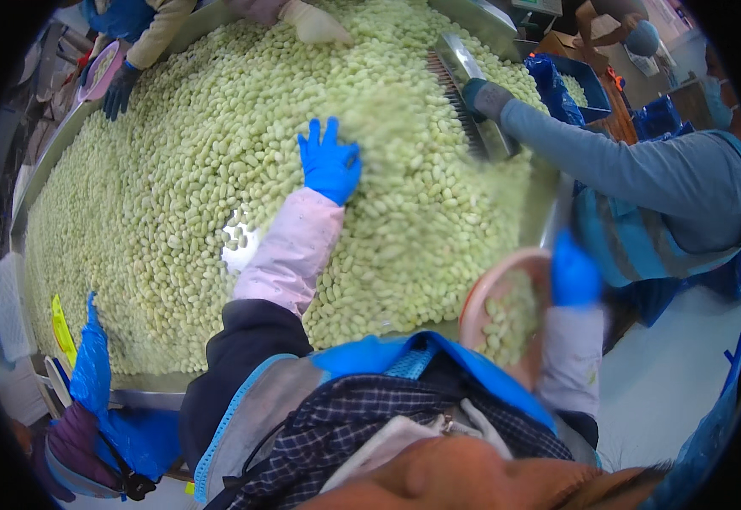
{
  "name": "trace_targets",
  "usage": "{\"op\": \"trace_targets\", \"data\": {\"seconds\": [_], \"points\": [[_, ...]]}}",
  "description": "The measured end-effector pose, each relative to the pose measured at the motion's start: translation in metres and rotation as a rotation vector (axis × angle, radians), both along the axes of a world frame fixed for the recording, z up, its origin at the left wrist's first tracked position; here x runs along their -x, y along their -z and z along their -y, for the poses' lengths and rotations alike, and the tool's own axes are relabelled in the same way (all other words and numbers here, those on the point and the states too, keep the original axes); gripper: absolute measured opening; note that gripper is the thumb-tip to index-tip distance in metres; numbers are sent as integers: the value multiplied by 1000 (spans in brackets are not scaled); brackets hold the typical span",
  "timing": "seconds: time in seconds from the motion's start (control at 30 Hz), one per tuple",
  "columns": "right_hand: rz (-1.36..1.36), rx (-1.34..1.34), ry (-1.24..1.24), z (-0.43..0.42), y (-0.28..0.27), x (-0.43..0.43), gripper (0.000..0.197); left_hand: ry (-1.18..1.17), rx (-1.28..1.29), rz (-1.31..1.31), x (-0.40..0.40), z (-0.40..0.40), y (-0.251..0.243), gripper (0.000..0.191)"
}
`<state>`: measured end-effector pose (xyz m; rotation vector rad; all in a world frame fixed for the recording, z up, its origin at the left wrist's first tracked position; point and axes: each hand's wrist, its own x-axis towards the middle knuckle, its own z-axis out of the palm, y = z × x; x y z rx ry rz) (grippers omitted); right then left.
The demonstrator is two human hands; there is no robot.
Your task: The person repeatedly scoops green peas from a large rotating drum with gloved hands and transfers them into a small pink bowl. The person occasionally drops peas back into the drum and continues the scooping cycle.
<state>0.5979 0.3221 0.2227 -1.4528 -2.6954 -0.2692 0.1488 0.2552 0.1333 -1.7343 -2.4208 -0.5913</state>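
My left hand (330, 162), in a blue glove, rests on a wide spread of pale green oval fruits (217, 140) that look like grapes. Its fingers are apart, with the thumb side partly bent; I see nothing held in it. Out at the front right, my right hand (576, 271), also blue-gloved and blurred, is at the rim of a pink bowl (482, 287) and appears to grip it. The bowl tilts beside my body and has some of the same fruits inside. Blurred fruits lie between the left hand and the bowl.
A metal-walled sorting table (48, 153) bears the fruits. At right, a co-worker's gloved hand (485, 99) holds a metal comb-like rake (463, 64). Other gloved hands (119, 89) work at the far side. A blue crate (593, 95) stands back right; a yellow strip (62, 328) is at left.
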Motion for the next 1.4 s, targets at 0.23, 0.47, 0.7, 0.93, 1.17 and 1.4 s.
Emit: {"op": "trace_targets", "data": {"seconds": [0.23,0.47,0.7,0.93,1.17,1.4], "points": [[8,166,124,-2,-4,3,29,-3,121,41,-8,-17,-4,32],[16,22,-30,2,-7,1,24,-31,283,20,-9,-19,-12,34],[-217,226,185,-2,-5,9,26,-67,128,-95,0,-14,12,28],[76,47,-164,-9,-7,5,55,392,-510,658,-110,32,-108,10],[8,157,-112,-20,29,-8,52,723,-196,564,-187,72,-126,43],[116,194,-34,-10,15,-20,38,-285,-673,783,100,171,23,46]]}}
